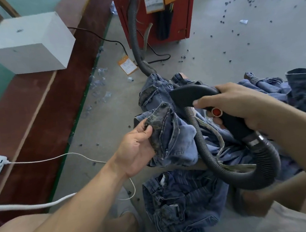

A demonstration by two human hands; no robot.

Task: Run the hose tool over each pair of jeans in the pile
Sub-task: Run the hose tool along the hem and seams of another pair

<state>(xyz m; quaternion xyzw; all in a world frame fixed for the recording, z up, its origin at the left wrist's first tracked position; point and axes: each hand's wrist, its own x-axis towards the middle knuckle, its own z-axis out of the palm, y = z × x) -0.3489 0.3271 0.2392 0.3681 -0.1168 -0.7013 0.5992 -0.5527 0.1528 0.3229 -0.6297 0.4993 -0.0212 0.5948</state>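
I am gripping the tool in my right hand, fingers wrapped round its handle; my left hand is pinching the jeans hem above the floor pile. Risk: the looped hose is likely snagging loose denim.

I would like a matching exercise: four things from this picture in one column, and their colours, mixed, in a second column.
Things:
1. round button on the hose tool's handle
2. ribbed flexible hose
3. box-shaped block on the wooden ledge
4. denim jeans held by the left hand

Colours:
A. white
B. blue
C. red
D. dark grey

Pairs: 1-C, 2-D, 3-A, 4-B
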